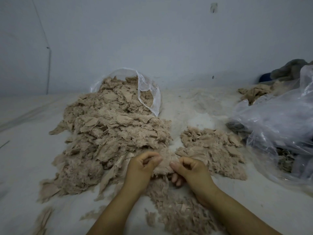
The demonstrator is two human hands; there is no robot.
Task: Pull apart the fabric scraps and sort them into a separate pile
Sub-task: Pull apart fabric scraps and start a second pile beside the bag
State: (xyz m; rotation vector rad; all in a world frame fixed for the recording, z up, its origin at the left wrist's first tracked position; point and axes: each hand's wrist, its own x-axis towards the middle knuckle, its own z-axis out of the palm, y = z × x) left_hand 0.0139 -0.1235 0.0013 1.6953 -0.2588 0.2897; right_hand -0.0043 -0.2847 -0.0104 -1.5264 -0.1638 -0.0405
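Observation:
A large heap of beige furry fabric scraps point(108, 133) spills from a clear plastic bag point(149, 92) across the pale floor. A smaller separate pile of the same scraps point(215, 150) lies to the right. Between my hands is one fuzzy scrap point(165, 164). My left hand point(144, 167) pinches its left edge with thumb and curled fingers. My right hand point(188, 170) pinches its right edge the same way. More loose scraps point(171, 209) lie under and in front of my wrists.
A crumpled clear plastic bag point(277, 122) with dark contents sits at the right. Behind it lie grey and beige cloths point(254, 94). A pale wall point(152, 39) rises behind the heap. Fibre dust covers the floor point(199, 106) between the piles.

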